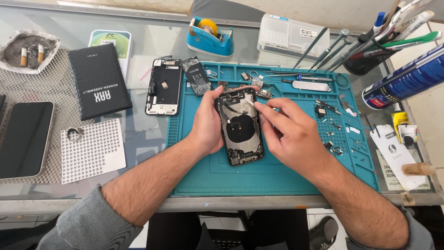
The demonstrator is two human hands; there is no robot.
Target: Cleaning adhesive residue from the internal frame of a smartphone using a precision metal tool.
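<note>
On the glass tabletop [152,37] with its teal mat [277,171], my left hand [206,122] clasps the opened phone housing [240,127] by its edge while my right hand [289,132] pinches inside; I judge it light, rigid, fragile, best held by its frame.

Black and dark grey inside the opened phone shell [240,127], with a black round coil in the middle. Under the grip, a teal mat [277,171]. To the left of the grip, a black box [98,79] and a white sheet with a grey dotted pattern [95,150]. Above the grip, a blue tape dispenser [210,39] with a yellow roll. Far right of the grip, a blue spray can [407,78] with a red and white end. Grey sleeves on both arms.
</note>
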